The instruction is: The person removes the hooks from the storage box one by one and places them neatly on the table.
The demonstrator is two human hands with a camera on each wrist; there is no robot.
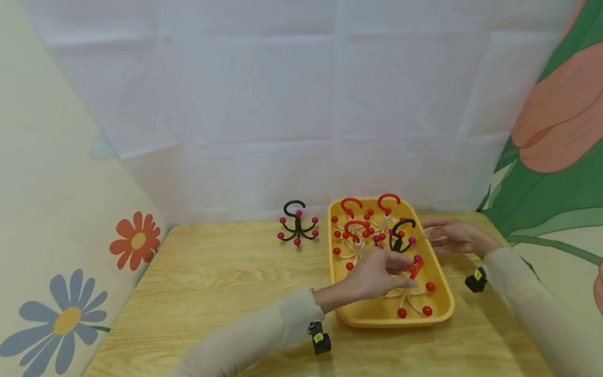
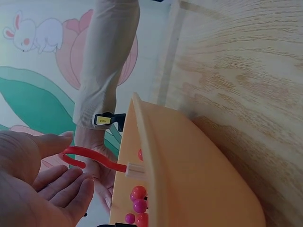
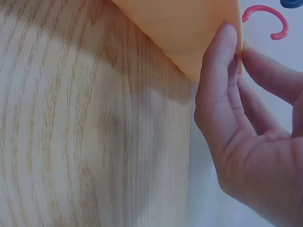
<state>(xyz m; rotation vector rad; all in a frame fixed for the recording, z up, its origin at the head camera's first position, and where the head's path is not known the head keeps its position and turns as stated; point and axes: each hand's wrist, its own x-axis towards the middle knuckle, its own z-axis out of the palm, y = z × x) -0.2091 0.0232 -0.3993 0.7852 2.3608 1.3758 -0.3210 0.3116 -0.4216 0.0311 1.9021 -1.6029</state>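
A yellow tray (image 1: pixel 346 320) on the table holds several white multi-arm hanging hooks with red tops and red ball tips, plus a black one (image 1: pixel 398 244) with magenta tips. Over the tray's near part is my left hand (image 1: pixel 374 275), thumb and fingers apart around the red top (image 2: pixel 90 152) of the nearest white hook (image 1: pixel 409 298). A firm grip on it does not show. At the tray's right side, my right hand (image 1: pixel 452 238) pinches the rim between thumb and fingers, seen closely in the right wrist view. Part of the tray's contents is hidden behind my left hand.
Left of the tray, another black multi-arm hook (image 1: pixel 298 226) with magenta tips lies on the wooden table (image 1: pixel 226 272). A white cloth (image 1: pixel 254 104) hangs behind the table. Flower-patterned panels (image 1: pixel 70 209) stand at both sides.
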